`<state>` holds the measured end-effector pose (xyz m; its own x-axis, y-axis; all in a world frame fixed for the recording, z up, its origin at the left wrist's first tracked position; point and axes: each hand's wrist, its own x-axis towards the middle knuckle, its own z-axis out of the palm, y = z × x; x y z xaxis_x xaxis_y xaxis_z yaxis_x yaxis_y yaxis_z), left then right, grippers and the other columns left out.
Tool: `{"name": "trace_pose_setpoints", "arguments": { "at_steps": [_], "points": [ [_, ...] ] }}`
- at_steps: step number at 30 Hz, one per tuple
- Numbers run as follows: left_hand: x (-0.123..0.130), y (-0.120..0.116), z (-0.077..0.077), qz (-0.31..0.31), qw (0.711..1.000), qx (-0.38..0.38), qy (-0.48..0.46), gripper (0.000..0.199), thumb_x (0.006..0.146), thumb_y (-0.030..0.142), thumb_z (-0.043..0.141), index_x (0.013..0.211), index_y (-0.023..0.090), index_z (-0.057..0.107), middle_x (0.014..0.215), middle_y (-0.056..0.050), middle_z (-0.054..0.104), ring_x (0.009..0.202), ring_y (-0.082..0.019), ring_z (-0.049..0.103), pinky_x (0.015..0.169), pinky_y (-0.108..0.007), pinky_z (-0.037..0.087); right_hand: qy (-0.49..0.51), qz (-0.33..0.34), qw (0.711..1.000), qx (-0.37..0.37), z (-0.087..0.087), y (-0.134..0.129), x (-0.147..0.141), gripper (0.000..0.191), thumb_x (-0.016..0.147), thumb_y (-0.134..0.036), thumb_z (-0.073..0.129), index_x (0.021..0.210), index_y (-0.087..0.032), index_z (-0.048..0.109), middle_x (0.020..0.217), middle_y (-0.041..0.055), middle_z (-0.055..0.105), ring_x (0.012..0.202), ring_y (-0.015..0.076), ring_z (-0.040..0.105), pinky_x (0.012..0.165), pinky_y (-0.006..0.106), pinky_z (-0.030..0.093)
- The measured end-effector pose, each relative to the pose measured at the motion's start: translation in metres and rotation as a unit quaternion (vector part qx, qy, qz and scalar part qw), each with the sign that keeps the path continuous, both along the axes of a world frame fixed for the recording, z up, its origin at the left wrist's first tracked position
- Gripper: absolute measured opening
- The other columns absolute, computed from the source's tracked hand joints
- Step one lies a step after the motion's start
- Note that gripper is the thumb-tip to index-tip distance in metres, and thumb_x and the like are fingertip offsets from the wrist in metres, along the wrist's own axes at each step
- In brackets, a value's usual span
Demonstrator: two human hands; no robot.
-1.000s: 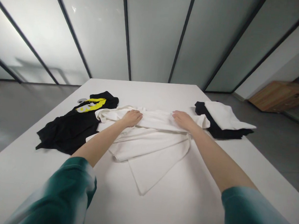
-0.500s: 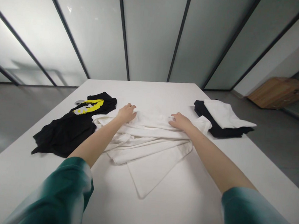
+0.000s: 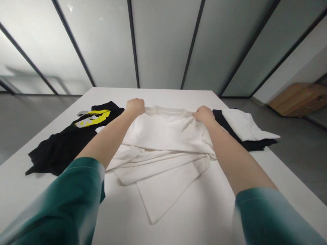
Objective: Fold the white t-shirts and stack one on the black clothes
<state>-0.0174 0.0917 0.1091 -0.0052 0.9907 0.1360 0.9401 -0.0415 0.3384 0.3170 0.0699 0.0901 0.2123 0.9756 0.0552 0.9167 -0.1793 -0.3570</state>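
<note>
A white T-shirt (image 3: 167, 128) lies across the middle of the table, its neckline at the far side and its lower part bunched in folds toward me. My left hand (image 3: 136, 106) is closed on the shirt's left shoulder, beside the collar. On the other side of the collar, my right hand (image 3: 204, 114) grips the right shoulder. The cloth between the hands is lifted and drawn fairly flat. Beneath the folds, a pointed corner of white fabric (image 3: 156, 200) spreads toward the near edge. My forearms hide parts of the shirt's sides.
To the left, a rumpled black shirt (image 3: 64, 141) with a yellow and white print lies next to the white one. A folded white garment (image 3: 246, 124) rests on folded black cloth (image 3: 258, 145) at the right. The white table (image 3: 154, 95) ends before frosted glass panels (image 3: 164, 36).
Both hands have closed on the shirt's shoulders and moved away from me, raising the upper part. The collar now shows, and the bunched top has been stretched out.
</note>
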Motion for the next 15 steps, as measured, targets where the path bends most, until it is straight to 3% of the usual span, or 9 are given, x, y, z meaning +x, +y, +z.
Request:
{"name": "trace_pose_setpoints", "arguments": {
  "at_steps": [3, 5, 7, 9, 12, 15],
  "points": [
    [0.005, 0.014, 0.016, -0.003, 0.999, 0.015, -0.029, 0.045, 0.084, 0.030, 0.065, 0.124, 0.011, 0.065, 0.126, -0.023, 0.065, 0.128, -0.040, 0.054, 0.108, -0.053, 0.042, 0.100, 0.095, 0.985, 0.099, 0.006, 0.020, -0.002, 0.055, 0.089, -0.032, 0.059, 0.140, -0.012, 0.057, 0.131, 0.0174, 0.066, 0.125, 0.0295, 0.060, 0.103, 0.044, 0.048],
    [0.008, 0.013, 0.016, -0.038, 0.997, 0.045, -0.044, 0.066, 0.085, 0.032, 0.064, 0.146, 0.012, 0.047, 0.149, -0.023, 0.049, 0.144, -0.039, 0.037, 0.114, -0.051, 0.035, 0.104, 0.179, 0.965, 0.161, 0.004, 0.022, -0.003, 0.073, 0.089, -0.032, 0.058, 0.156, -0.015, 0.034, 0.153, 0.0154, 0.047, 0.144, 0.0292, 0.041, 0.113, 0.048, 0.039],
    [0.010, 0.001, 0.007, -0.066, 0.995, 0.069, -0.015, 0.084, 0.086, 0.034, 0.064, 0.159, 0.019, 0.026, 0.165, -0.018, 0.025, 0.154, -0.039, 0.013, 0.119, -0.055, 0.025, 0.068, 0.238, 0.955, 0.160, -0.004, 0.014, -0.004, 0.082, 0.088, -0.031, 0.059, 0.161, -0.017, 0.024, 0.163, 0.0131, 0.034, 0.152, 0.0300, 0.026, 0.119, 0.051, 0.030],
    [0.011, -0.018, -0.008, -0.082, 0.994, 0.067, 0.040, 0.085, 0.088, 0.036, 0.060, 0.161, 0.023, 0.018, 0.169, -0.015, 0.013, 0.155, -0.038, 0.005, 0.120, -0.058, 0.020, 0.027, 0.265, 0.956, 0.124, -0.017, -0.002, -0.005, 0.076, 0.089, -0.031, 0.057, 0.159, -0.019, 0.030, 0.163, 0.0110, 0.034, 0.152, 0.0295, 0.026, 0.121, 0.049, 0.026],
    [0.012, -0.050, -0.033, -0.089, 0.990, -0.011, 0.109, 0.076, 0.092, 0.044, 0.054, 0.159, 0.019, 0.025, 0.168, -0.018, 0.015, 0.154, -0.037, 0.016, 0.120, -0.052, 0.024, -0.027, 0.261, 0.963, 0.063, -0.041, -0.036, -0.006, 0.059, 0.094, -0.035, 0.051, 0.151, -0.019, 0.047, 0.155, 0.0123, 0.047, 0.145, 0.0288, 0.039, 0.121, 0.045, 0.029],
    [0.010, -0.078, -0.054, -0.095, 0.977, -0.120, 0.148, 0.073, 0.094, 0.055, 0.048, 0.155, 0.017, 0.035, 0.166, -0.021, 0.022, 0.151, -0.038, 0.026, 0.117, -0.050, 0.029, -0.072, 0.230, 0.970, 0.025, -0.067, -0.074, -0.012, 0.056, 0.098, -0.045, 0.046, 0.145, -0.017, 0.053, 0.150, 0.0158, 0.052, 0.140, 0.0316, 0.046, 0.118, 0.047, 0.033]
  ]
}}
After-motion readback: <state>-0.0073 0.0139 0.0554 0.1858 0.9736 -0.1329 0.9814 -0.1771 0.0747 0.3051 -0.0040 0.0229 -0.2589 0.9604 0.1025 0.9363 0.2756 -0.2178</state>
